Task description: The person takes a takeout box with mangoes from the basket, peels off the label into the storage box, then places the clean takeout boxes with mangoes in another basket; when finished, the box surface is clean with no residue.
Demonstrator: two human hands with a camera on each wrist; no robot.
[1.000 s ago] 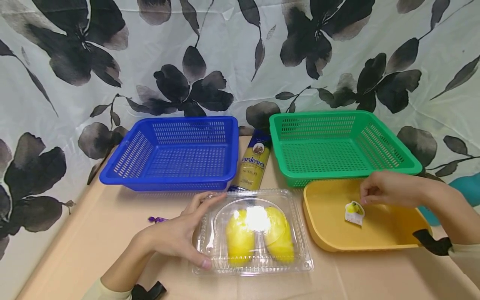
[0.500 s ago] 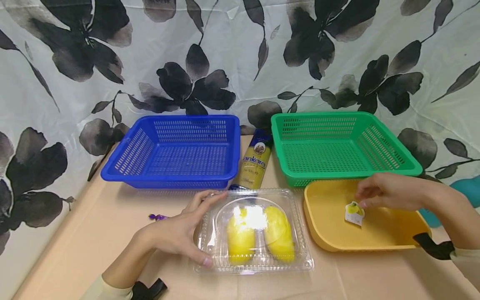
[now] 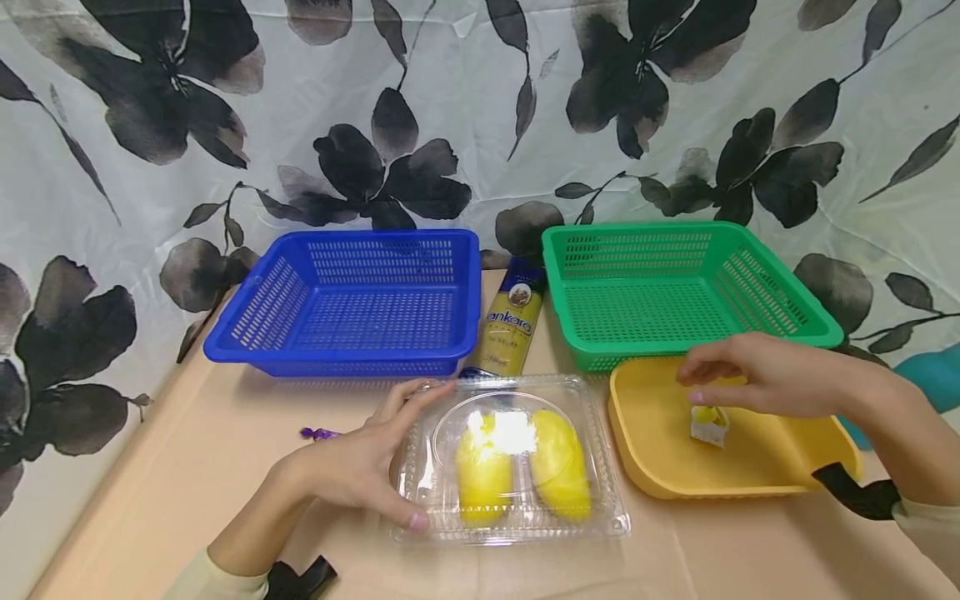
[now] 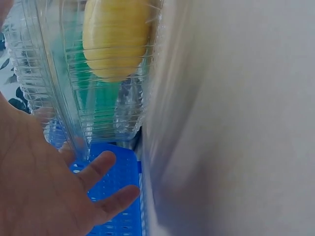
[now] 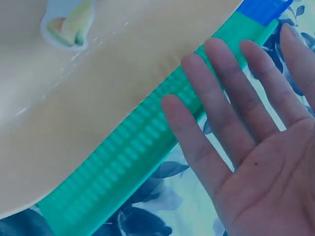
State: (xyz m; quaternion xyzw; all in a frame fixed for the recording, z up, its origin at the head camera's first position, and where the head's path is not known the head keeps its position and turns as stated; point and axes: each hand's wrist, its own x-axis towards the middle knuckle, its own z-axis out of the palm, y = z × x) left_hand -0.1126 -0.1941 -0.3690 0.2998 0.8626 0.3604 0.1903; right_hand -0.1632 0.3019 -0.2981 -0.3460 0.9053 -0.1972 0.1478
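Observation:
A clear plastic clamshell container point(image 3: 525, 533) with two yellow oblong objects point(image 3: 560, 467) inside is lidded and sits on the table in front. My left hand point(image 3: 360, 467) rests along its left side, thumb near the front corner and index finger at the back edge. The left wrist view shows that hand's other fingers point(image 4: 118, 204) stretched and spread. Over the yellow tray point(image 3: 652, 471) hovers my right hand point(image 3: 780, 375), holding nothing; its fingers are extended in the right wrist view. Below it in the tray lies a small white cutout point(image 3: 708, 432) with a yellow fruit picture.
At the back stand a blue basket point(image 3: 360, 367) and a green basket point(image 3: 697, 342). A yellow Ankara packet point(image 3: 506, 337) lies between them. A small purple wrapped item point(image 3: 318, 433) is left of the container. Something teal point(image 3: 926, 375) sits behind the right arm.
My right hand has moved left and slightly up from the cutout, its fingers opening. The cutout stays in the tray. My left hand has kept its place on the container.

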